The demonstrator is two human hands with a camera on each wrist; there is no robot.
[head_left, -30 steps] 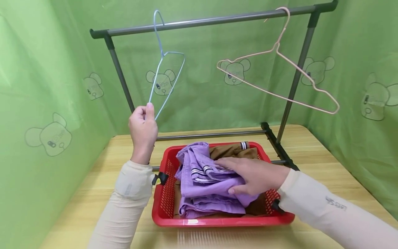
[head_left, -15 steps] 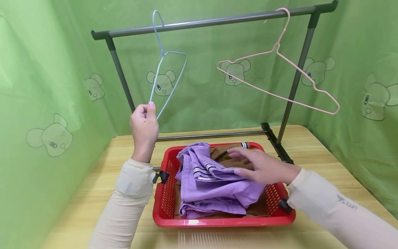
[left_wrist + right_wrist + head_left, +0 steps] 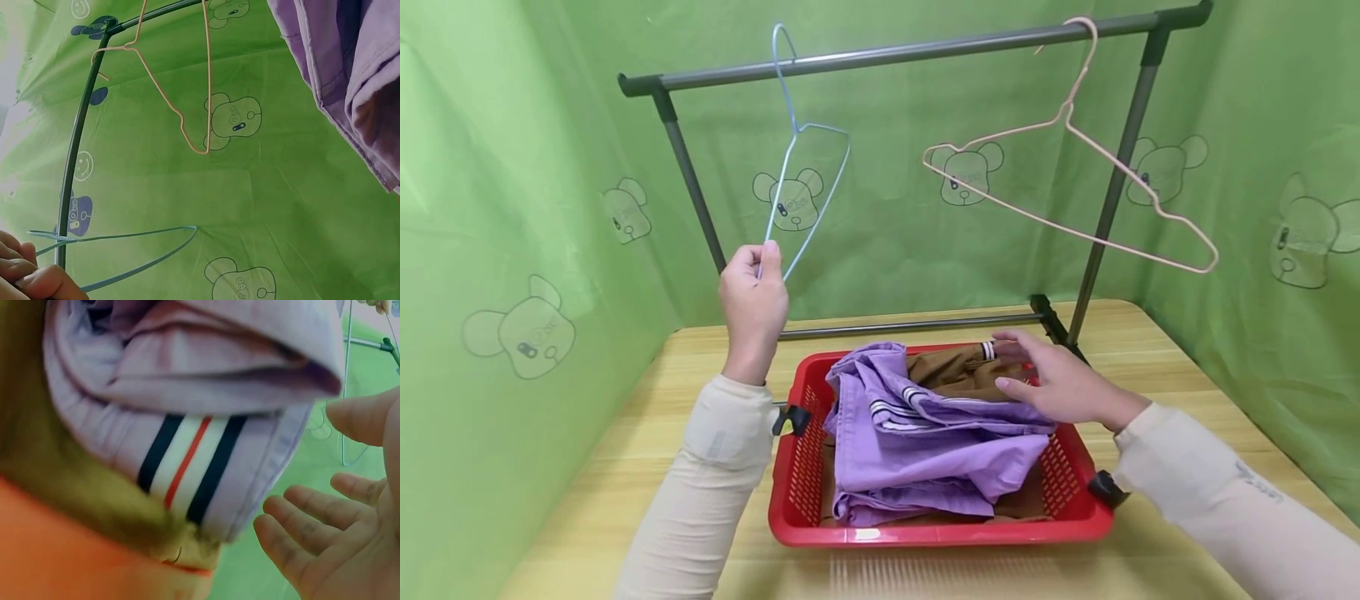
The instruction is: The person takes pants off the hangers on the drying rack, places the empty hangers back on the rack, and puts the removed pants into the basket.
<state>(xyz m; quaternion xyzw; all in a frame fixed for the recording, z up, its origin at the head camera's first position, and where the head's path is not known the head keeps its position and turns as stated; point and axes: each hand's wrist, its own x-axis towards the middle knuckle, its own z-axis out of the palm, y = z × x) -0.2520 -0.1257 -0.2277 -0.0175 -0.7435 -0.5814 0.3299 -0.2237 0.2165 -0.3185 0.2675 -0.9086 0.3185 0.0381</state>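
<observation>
My left hand (image 3: pixel 755 300) pinches one side of a pale blue wire hanger (image 3: pixel 795 133), whose hook hangs over the rack's top bar. In the left wrist view, the fingers (image 3: pixel 53 282) lie around the wire at the lower left corner. My right hand (image 3: pixel 1060 379) hovers over the back right of the red basket (image 3: pixel 940 537), fingers apart and holding nothing. Just beside it lies a folded purple garment (image 3: pixel 917 458) with white and dark striped trim. The right wrist view shows that trim close up, with a red line in it. A brown garment (image 3: pixel 958 375) lies partly beneath the purple one.
A pink wire hanger (image 3: pixel 1067 107) hangs at the right of the bar (image 3: pixel 895 55). The rack's feet stand on a wooden table (image 3: pixel 1157 375) behind the basket. Green cloth (image 3: pixel 880 208) with bear faces surrounds the table. Black clips are at both wrists.
My right hand has lifted off the purple garment and moved right and back. The garment's right end now spreads farther right. My left hand has shifted slightly right and up, still pinching the hanger.
</observation>
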